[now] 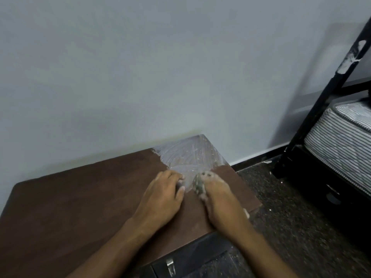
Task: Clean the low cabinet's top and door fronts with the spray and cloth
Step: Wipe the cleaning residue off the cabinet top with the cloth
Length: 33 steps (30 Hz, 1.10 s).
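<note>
**A:** How far along are you getting?

**B:** Not far, I'd judge. I'm working the far right corner of the cabinet top (90, 197), where a whitish foamy patch (190, 157) is smeared over the wood. The rest of the top, running off to my left, is looking dark brown and dry, so most of it is still waiting. The door fronts (210, 255) below me, with a metal handle (169, 264) showing, don't look touched; they seem dusty.

**A:** What are your hands doing?

**B:** My right hand (216, 199) is curling its fingers around a small wadded grey cloth (198, 184), pressing it on the near edge of the foam. The fingers are coated in white residue. My left hand (162, 195) is lying flat just beside it, fingers nearly straight and resting on the wood at the foam's edge, gripping nothing.

**A:** And the spray?

**B:** I'm not seeing the bottle anywhere in view, so I can't tell where it is or how much is in it. No bucket or basin is showing either.

**A:** Anything else around?

**B:** A dark bed frame (321, 109) with white smudges on its post is standing to the right, holding a striped mattress (341, 135). Speckled carpet (281, 207) is lying between it and the cabinet, with white flecks near the wall.
</note>
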Tool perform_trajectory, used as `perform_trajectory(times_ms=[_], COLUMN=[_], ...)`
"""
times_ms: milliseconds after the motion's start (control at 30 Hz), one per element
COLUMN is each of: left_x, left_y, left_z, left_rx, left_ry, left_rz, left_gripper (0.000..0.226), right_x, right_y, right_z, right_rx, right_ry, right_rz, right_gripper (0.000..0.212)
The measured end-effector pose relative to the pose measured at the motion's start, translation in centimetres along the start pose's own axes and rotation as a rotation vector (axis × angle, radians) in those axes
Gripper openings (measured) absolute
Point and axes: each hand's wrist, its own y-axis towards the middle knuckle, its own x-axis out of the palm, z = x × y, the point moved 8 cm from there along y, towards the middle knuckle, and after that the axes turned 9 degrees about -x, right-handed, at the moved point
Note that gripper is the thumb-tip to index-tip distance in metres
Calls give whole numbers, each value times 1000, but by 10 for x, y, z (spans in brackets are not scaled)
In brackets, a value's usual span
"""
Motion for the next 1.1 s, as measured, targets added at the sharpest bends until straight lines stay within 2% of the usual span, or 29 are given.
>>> perform_trajectory(times_ms=[67, 133, 267, 367, 467, 533, 700, 900, 1100], left_x=[-4, -7, -10, -14, -19, -22, -28, -27, -21], left_y=[1, 1, -2, 1, 3, 3, 5, 19, 22], left_z=[-9, -15, -19, -24, -40, -49, -65, -70, -68], left_rx=[-30, -45, -54, -84, -154, -180, -180, -168, -160], left_ry=[-10, -9, 19, 21, 12, 4, 13, 6, 24], left_rz=[26, 38, 37, 50, 78, 94, 81, 90, 93], left_gripper=[28, 29, 30, 29, 21, 25, 27, 30, 30], right_x=[23, 30, 29, 35, 47, 40, 29, 52, 56], right_y=[-24, -28, 17, 51, 43, 27, 70, 49, 85], right_z=[-30, -34, -15, -26, -56, -56, -2, -41, -36], right_rx=[-87, -163, -156, -111, -221, -270, -89, -260, -170], right_ry=[13, -8, -27, 12, 39, 57, 33, 40, 45], right_rz=[-105, -119, -74, -35, -96, -120, -49, -127, -75], right_gripper=[46, 55, 50, 45, 47, 49, 39, 50, 46])
